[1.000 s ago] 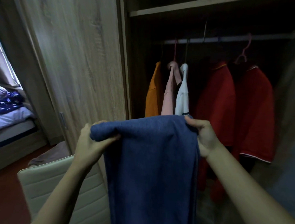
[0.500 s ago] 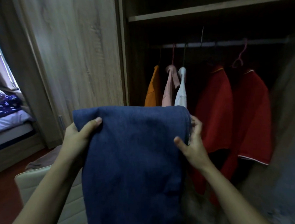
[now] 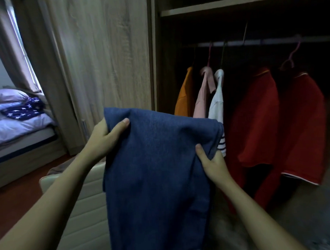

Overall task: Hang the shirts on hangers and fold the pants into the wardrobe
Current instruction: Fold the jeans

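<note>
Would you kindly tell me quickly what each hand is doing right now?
Left hand: closed on the blue pants, at their upper left edge.
Right hand: closed on the same pants, lower on their right edge.

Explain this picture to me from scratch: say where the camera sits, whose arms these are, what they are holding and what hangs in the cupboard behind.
There is no machine here. The camera is worn on a person's head and looks forward and down, so the two bare arms coming in from the bottom are that person's own. The left hand and the right hand both grip a pair of blue pants, held up in the air and hanging down. Behind stands an open wooden wardrobe. On its rail hang five shirts: an orange shirt, a pink shirt, a white shirt and two red shirts. A cream chair stands below the arms, and a bed is at far left.
</note>
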Motion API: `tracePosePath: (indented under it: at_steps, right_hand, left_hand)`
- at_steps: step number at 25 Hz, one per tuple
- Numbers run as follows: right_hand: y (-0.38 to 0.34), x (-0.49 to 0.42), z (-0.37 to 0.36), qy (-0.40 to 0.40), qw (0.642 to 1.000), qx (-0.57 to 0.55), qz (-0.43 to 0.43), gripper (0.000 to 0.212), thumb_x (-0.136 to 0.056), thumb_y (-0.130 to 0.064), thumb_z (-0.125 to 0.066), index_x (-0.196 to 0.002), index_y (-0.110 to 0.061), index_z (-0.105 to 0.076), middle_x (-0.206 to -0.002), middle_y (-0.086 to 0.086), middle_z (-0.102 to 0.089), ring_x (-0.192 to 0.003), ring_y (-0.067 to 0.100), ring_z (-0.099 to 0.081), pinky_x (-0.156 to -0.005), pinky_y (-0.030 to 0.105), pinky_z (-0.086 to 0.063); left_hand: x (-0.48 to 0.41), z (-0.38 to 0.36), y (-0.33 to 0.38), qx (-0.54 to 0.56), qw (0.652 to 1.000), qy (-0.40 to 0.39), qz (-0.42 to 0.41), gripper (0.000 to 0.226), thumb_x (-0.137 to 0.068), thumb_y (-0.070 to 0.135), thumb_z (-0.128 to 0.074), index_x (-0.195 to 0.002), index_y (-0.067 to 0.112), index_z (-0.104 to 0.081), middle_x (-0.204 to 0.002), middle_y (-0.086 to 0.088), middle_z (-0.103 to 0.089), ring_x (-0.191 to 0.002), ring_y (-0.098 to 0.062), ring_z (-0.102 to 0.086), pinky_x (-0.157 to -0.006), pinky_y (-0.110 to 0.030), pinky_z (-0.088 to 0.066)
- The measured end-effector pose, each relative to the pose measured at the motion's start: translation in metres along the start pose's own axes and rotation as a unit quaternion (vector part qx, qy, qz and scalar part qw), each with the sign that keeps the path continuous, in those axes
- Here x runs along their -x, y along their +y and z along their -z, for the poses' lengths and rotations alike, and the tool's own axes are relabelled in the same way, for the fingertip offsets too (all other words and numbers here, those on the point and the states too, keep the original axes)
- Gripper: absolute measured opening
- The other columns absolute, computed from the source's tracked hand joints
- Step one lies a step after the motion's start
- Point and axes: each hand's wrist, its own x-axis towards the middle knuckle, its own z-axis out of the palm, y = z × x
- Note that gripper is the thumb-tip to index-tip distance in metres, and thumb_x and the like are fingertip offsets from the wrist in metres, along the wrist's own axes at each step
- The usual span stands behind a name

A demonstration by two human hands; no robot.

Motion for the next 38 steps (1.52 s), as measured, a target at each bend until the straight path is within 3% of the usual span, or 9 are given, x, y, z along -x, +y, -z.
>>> tracePosePath:
  at_steps: [4, 8, 12, 16, 22, 26, 31, 36, 38]
  right_hand:
    - [-0.018, -0.015, 0.004, 0.01, 1.0, 0.027, 0.003, 0.019, -0.091, -0.031, -0.057, -0.083, -0.017, -0.067, -0.076, -0.01, -0.069, -0.071, -0.003, -0.063, -0.063, 0.011, -0.048]
    - [-0.041, -0.037, 0.007, -0.008, 0.994, -0.038, -0.099, 0.018, -0.09, -0.04, -0.056, -0.092, -0.025, -0.066, -0.094, -0.004, -0.071, -0.086, 0.008, -0.067, -0.074, 0.023, -0.052]
    - [-0.031, -0.05, 0.016, 0.061, 0.986, 0.005, -0.155, 0.025, -0.09, -0.045, -0.053, -0.097, -0.024, -0.064, -0.103, 0.005, -0.069, -0.095, 0.022, -0.065, -0.091, 0.039, -0.052]
    - [-0.033, -0.034, 0.023, 0.0, 0.983, 0.056, -0.172, 0.023, -0.09, -0.04, -0.056, -0.096, -0.02, -0.067, -0.105, 0.005, -0.071, -0.092, 0.02, -0.067, -0.087, 0.033, -0.054]
    - [-0.047, -0.019, 0.069, -0.193, 0.968, -0.003, -0.16, 0.052, -0.073, -0.046, -0.062, -0.123, -0.038, -0.046, -0.114, -0.022, -0.063, -0.096, -0.008, -0.061, -0.077, 0.01, -0.05]
    - [-0.002, -0.001, 0.056, -0.123, 0.977, 0.012, -0.172, 0.075, -0.07, -0.005, -0.078, -0.131, -0.023, -0.039, -0.122, -0.004, -0.059, -0.1, 0.002, -0.061, -0.074, 0.013, -0.053]
    - [0.002, -0.018, 0.064, 0.034, 0.966, -0.119, -0.228, 0.076, -0.073, -0.012, -0.077, -0.137, -0.017, -0.037, -0.124, 0.009, -0.059, -0.1, 0.019, -0.063, -0.071, 0.025, -0.055]
    - [-0.001, -0.015, 0.069, 0.03, 0.971, -0.036, -0.236, 0.079, -0.072, -0.012, -0.078, -0.139, -0.021, -0.037, -0.131, 0.013, -0.053, -0.106, 0.023, -0.058, -0.081, 0.03, -0.048]
    - [-0.005, -0.009, 0.073, 0.039, 0.971, -0.019, -0.236, 0.085, -0.068, -0.02, -0.081, -0.14, -0.022, -0.037, -0.133, 0.013, -0.051, -0.104, 0.021, -0.058, -0.078, 0.028, -0.049]
  left_hand:
    - [-0.01, -0.004, -0.019, -0.096, 0.995, -0.009, -0.016, 0.018, -0.094, 0.043, -0.046, -0.104, 0.031, -0.054, -0.092, 0.019, -0.057, -0.084, 0.006, -0.054, -0.068, -0.015, -0.04]
    - [-0.036, -0.003, -0.008, 0.124, 0.981, -0.034, 0.142, 0.047, -0.089, 0.055, -0.049, -0.117, 0.019, -0.058, -0.108, -0.001, -0.066, -0.094, -0.015, -0.064, -0.076, -0.03, -0.048]
    - [0.013, -0.026, -0.054, 0.311, 0.893, -0.105, 0.308, 0.057, -0.077, 0.062, -0.054, -0.103, 0.012, -0.064, -0.091, -0.007, -0.071, -0.081, -0.023, -0.068, -0.071, -0.037, -0.048]
    - [0.056, -0.072, -0.09, 0.28, 0.912, -0.105, 0.282, 0.086, -0.038, 0.032, -0.086, -0.115, 0.005, -0.061, -0.1, -0.009, -0.074, -0.09, -0.025, -0.07, -0.072, -0.033, -0.054]
    - [0.019, -0.068, -0.078, 0.374, 0.904, -0.02, 0.209, 0.051, -0.058, 0.017, -0.074, -0.105, 0.005, -0.064, -0.099, -0.011, -0.073, -0.084, -0.022, -0.07, -0.07, -0.032, -0.054]
    - [0.01, -0.066, -0.071, 0.255, 0.94, -0.061, 0.217, 0.073, -0.053, 0.031, -0.082, -0.118, 0.014, -0.054, -0.111, -0.008, -0.067, -0.099, -0.026, -0.066, -0.075, -0.035, -0.051]
    - [0.001, -0.047, -0.066, 0.251, 0.916, -0.192, 0.246, 0.102, -0.034, 0.039, -0.09, -0.126, 0.023, -0.052, -0.122, -0.005, -0.062, -0.108, -0.026, -0.063, -0.082, -0.038, -0.049]
    - [0.013, -0.062, -0.065, 0.193, 0.936, -0.127, 0.267, 0.086, -0.057, 0.033, -0.086, -0.132, 0.027, -0.044, -0.119, -0.001, -0.053, -0.099, -0.021, -0.058, -0.072, -0.032, -0.048]
    - [0.014, -0.055, -0.063, 0.218, 0.934, -0.163, 0.233, 0.093, -0.045, 0.026, -0.087, -0.127, 0.037, -0.046, -0.12, 0.003, -0.047, -0.104, -0.023, -0.056, -0.073, -0.031, -0.049]
